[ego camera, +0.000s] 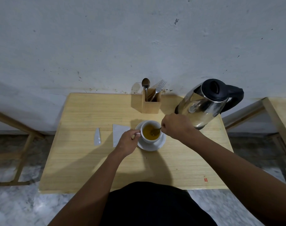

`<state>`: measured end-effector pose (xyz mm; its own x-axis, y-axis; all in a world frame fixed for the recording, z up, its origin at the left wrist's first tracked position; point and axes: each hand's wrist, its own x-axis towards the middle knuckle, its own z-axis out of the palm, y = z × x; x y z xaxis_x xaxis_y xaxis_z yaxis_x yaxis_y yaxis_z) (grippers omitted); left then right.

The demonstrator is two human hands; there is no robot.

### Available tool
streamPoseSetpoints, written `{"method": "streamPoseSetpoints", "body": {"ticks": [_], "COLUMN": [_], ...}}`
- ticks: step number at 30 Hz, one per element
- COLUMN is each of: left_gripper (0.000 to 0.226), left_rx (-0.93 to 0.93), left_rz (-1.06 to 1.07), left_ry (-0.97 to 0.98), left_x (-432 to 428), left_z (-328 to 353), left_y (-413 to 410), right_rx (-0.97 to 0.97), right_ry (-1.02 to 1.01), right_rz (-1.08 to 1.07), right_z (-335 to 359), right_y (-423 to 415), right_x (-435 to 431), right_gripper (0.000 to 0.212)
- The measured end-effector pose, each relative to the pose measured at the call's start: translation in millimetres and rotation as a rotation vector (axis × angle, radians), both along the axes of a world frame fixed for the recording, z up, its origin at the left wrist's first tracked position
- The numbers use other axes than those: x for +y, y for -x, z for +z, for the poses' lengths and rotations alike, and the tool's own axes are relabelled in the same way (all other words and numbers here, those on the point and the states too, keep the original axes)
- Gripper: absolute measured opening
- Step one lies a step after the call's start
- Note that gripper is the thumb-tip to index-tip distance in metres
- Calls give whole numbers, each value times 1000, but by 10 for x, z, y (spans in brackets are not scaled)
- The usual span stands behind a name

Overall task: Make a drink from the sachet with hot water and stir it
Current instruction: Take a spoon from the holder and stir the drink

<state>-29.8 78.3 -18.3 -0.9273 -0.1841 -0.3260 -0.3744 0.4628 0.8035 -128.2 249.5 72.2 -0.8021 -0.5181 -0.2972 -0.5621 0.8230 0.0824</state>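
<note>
Pale wood makes up the surface (90, 160), set against a stained white wall. At its middle, the right hand (175, 126) keeps a pinching grip on a spoon (155, 131) whose bowl sits in the amber drink, while the left hand (127, 142) has its grip closed on the handle of the white cup (151, 132), which stands on a saucer (152, 146). Just left lie the torn sachet (118, 133) and its strip (97, 136). Toward the far edge stand a cutlery holder (151, 101) and, at the far right corner, the kettle (202, 103). Brisk stirring could slop hot liquid over the rim, or nudge the cup off-centre on its saucer.
</note>
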Motion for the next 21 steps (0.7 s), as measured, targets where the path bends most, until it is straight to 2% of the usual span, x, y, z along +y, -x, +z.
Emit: {"method": "streamPoseSetpoints", "body": {"ticks": [7,13,21], "left_gripper": [29,31,31], "left_rx": [-8,-14,-11], "left_rz": [-5,9,4], "left_ry": [8,2,8], "left_x": [-3,-4,-4], "left_z": [-20,-20,-15], "left_y": [4,-5,4], "right_rx": [-26,3,14], "right_ry": [79,68,6], "right_rz": [93,-18,-40], "right_z": [-7,-22,54], "right_y": [-77,-28,-110], "right_x": [-86,-83,-28], "right_gripper": [27,26,20]}}
